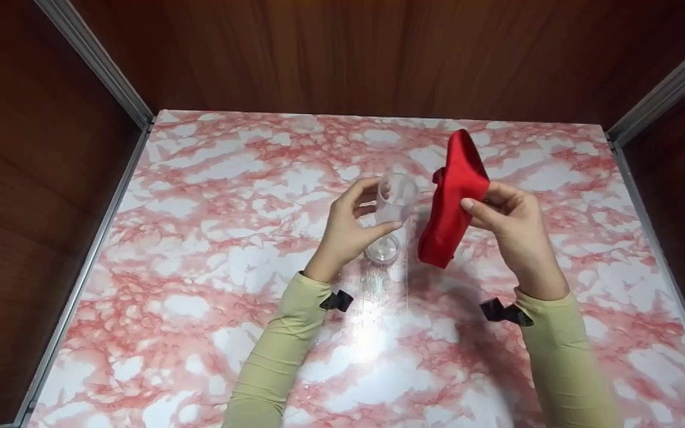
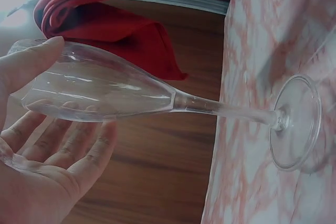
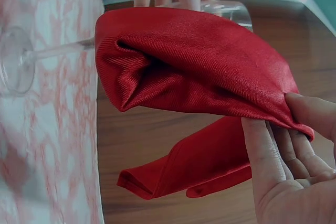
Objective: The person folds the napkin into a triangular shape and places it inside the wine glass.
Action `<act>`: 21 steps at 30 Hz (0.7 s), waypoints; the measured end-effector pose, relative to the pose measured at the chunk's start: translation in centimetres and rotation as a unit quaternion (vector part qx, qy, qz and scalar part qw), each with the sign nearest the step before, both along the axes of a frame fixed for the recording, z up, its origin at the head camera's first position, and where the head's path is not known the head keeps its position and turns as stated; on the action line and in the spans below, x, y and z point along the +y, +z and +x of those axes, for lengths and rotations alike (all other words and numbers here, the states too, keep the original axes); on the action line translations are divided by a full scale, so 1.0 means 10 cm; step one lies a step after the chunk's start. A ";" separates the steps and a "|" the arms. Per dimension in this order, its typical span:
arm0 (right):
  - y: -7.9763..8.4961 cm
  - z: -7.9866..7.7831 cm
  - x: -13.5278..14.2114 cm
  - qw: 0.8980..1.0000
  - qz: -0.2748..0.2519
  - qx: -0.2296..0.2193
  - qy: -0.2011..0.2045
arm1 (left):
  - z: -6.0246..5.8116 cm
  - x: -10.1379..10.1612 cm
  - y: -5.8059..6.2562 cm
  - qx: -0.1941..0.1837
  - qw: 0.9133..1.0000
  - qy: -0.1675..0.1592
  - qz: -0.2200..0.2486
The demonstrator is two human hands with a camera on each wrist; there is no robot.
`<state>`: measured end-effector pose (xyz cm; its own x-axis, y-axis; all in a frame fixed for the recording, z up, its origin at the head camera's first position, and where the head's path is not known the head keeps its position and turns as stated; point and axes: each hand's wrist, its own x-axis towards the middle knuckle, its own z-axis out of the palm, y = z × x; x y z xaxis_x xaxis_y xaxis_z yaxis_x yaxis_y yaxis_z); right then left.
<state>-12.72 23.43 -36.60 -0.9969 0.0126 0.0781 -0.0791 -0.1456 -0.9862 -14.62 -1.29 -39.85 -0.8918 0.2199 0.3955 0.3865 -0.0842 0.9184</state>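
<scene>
A clear champagne flute (image 1: 402, 199) stands upright, its round foot (image 2: 298, 123) low at the tabletop. My left hand (image 1: 342, 226) grips its bowl near the rim, the thumb on one side and the fingers curved round the other. Just to the right, a folded red satin-like napkin (image 1: 458, 199) hangs from my right hand (image 1: 518, 232), which pinches one edge between thumb and fingers. Loose folds droop from that edge in the right wrist view, where the napkin (image 3: 194, 66) overlaps part of the flute's bowl. The flute looks see-through, with nothing inside.
The tabletop (image 1: 200, 309) has a red and white marbled pattern and shows a bright reflection in front of the flute. Dark wood panels (image 1: 342, 59) rise at the back and both sides, with metal strips (image 1: 99, 220) along the side edges.
</scene>
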 end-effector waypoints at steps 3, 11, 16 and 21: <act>0.01 0.00 0.04 1.000 -0.002 0.000 -0.002 | 0.01 0.05 0.00 -0.009 1.000 -0.003 -0.012; 0.00 0.00 0.10 1.000 -0.008 0.007 -0.008 | 0.01 0.14 -0.02 -0.013 0.999 -0.028 -0.023; -0.02 -0.01 0.11 1.000 -0.008 0.004 -0.008 | 0.00 0.17 -0.04 -0.012 0.999 -0.036 -0.032; -0.03 -0.01 0.12 1.000 -0.004 0.003 -0.011 | -0.01 0.19 -0.06 -0.014 0.999 -0.042 -0.032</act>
